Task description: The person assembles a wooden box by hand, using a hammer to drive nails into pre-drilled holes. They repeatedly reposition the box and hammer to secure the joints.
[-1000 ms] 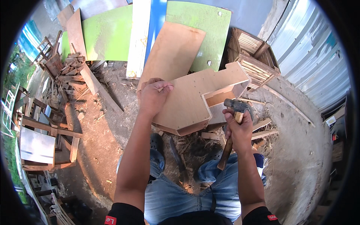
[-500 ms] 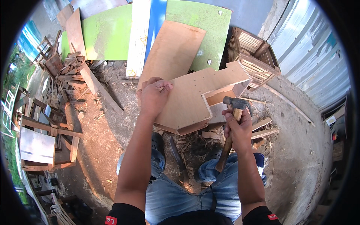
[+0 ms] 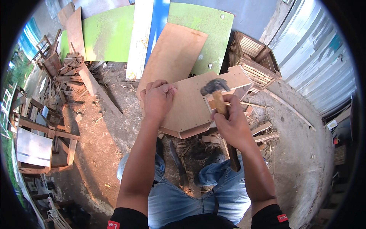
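A plywood box [image 3: 185,105] with a stepped cut-out on its right side lies tilted in front of me, its flat panel facing up. My left hand [image 3: 158,99] rests on the panel's left part, fingers pinched together; what they hold, if anything, is too small to make out. My right hand [image 3: 233,124] grips a claw hammer [image 3: 219,101] by its wooden handle, just below the head. The dark hammer head, blurred by motion, hangs over the panel near the cut-out. The handle's end points down toward my knee.
A long knife [image 3: 178,162] lies on the ground between my feet, among wood scraps [image 3: 263,131]. Slatted wooden crates [image 3: 259,61] stand at the far right. Green boards [image 3: 106,36] lean at the back. Scrap wood [image 3: 72,72] and a wooden frame [image 3: 57,133] are at left.
My right hand has swung the hammer up and left, from beside the cut-out to over the panel. My left hand stays on the panel, its fingers slightly more curled.
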The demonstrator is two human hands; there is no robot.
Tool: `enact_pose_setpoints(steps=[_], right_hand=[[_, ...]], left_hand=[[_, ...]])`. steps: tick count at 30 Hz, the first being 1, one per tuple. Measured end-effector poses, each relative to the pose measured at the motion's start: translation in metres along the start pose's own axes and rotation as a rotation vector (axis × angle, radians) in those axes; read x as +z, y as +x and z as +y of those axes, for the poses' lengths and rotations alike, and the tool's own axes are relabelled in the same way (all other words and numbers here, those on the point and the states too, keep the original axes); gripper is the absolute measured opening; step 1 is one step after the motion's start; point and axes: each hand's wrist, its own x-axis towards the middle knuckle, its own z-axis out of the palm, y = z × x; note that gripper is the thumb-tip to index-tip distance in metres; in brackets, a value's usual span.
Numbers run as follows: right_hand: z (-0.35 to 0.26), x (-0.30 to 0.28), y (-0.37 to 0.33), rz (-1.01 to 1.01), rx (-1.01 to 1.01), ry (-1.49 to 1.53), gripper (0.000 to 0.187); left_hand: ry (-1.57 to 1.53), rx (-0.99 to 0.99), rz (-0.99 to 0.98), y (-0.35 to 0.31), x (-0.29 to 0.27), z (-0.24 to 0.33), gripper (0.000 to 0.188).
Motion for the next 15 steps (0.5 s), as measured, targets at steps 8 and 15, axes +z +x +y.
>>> enact_pose_setpoints(steps=[8,15], right_hand=[[-0.014,0.039,0.033,-0.027,-0.455,-0.462,0.055],[-0.012,0.048,0.047,-0.076,-0.522,-0.551,0.056]], left_hand=[[-0.032,0.031,0.078,0.000,0.006,-0.005,0.016],[-0.066,-0.006,0.041,0.000,0.006,-0.009,0.018]])
